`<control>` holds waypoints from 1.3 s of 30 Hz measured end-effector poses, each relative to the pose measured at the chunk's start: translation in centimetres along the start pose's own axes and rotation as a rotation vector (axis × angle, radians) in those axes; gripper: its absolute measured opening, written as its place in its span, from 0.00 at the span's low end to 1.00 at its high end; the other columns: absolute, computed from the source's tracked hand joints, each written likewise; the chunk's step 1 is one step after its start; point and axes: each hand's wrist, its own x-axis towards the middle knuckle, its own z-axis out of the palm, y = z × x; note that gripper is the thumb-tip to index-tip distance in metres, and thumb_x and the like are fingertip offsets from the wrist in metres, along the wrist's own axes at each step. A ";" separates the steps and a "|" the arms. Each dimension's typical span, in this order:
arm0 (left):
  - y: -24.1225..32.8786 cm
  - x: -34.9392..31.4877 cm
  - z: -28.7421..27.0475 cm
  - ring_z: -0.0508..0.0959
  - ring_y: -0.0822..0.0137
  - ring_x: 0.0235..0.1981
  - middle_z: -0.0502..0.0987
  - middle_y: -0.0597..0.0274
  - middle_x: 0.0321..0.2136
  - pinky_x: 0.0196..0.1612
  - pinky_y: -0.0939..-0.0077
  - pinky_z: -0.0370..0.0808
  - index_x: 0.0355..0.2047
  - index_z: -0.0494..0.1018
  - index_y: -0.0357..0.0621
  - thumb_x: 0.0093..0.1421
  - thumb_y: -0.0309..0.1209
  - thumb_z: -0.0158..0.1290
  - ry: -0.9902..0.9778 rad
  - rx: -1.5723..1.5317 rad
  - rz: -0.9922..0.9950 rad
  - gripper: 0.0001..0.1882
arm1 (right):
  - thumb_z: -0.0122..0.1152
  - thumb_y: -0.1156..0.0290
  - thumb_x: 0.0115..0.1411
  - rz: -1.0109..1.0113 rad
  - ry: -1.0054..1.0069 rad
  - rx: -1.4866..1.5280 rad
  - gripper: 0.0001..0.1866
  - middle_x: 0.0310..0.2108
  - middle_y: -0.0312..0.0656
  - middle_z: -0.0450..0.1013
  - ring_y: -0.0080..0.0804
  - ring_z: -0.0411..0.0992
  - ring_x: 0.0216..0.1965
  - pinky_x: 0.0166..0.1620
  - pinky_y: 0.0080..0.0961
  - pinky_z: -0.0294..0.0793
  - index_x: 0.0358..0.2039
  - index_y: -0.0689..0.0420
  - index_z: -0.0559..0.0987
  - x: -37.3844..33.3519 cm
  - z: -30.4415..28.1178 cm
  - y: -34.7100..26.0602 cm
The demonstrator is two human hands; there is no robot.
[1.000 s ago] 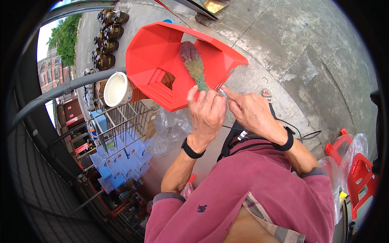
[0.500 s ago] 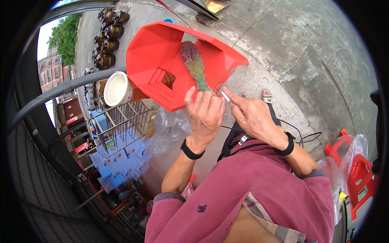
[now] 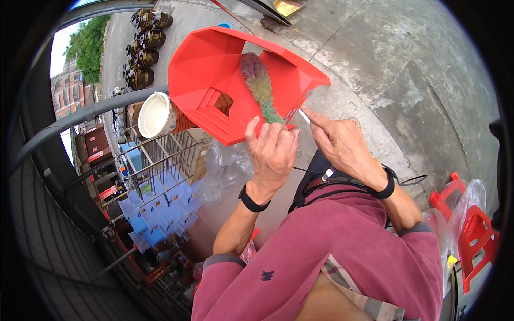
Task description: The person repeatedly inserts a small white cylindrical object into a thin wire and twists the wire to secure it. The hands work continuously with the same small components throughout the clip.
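A fluffy duster, dull purple, yellow and green, lies across an angular red plastic piece that looks like nested stools. My left hand is closed at the duster's green end, with the fingers curled under. Whether it also grips the red edge is hidden. To its right, my right hand pinches a slim white strip between thumb and index finger. The strip points up toward the red edge, apart from it, and its far end is hidden in the hand.
Left of the red piece stand a white bucket and a metal rack above blue clear boxes. Clear plastic wrap lies below. Several dark jars stand far left; a red stool is at right.
My right hand has moved a little right and up, taking the white strip away from my left hand. The duster and red piece have shifted slightly; my left hand stays nearly in place.
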 end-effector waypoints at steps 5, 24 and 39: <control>-0.2 -0.1 0.3 0.77 0.62 0.32 0.75 0.64 0.29 0.65 0.51 0.65 0.30 0.73 0.45 0.54 0.22 0.70 -0.017 0.001 -0.015 0.14 | 0.56 0.68 0.70 -0.057 0.005 -0.007 0.23 0.22 0.55 0.75 0.57 0.77 0.26 0.32 0.49 0.74 0.64 0.55 0.80 -1.4 1.1 -0.7; -0.1 -0.3 0.2 0.76 0.62 0.31 0.74 0.64 0.28 0.66 0.51 0.65 0.30 0.72 0.46 0.55 0.21 0.70 -0.016 -0.008 -0.013 0.14 | 0.49 0.70 0.73 -0.047 -0.020 0.034 0.24 0.20 0.49 0.74 0.49 0.77 0.23 0.33 0.42 0.76 0.67 0.55 0.78 -1.4 1.0 0.2; 1.2 -0.4 -0.9 0.77 0.63 0.31 0.75 0.65 0.28 0.65 0.53 0.65 0.30 0.73 0.45 0.56 0.21 0.70 0.008 -0.142 -0.051 0.13 | 0.51 0.63 0.76 0.130 0.008 0.225 0.21 0.21 0.41 0.74 0.32 0.73 0.21 0.30 0.34 0.72 0.62 0.59 0.80 0.8 1.2 1.7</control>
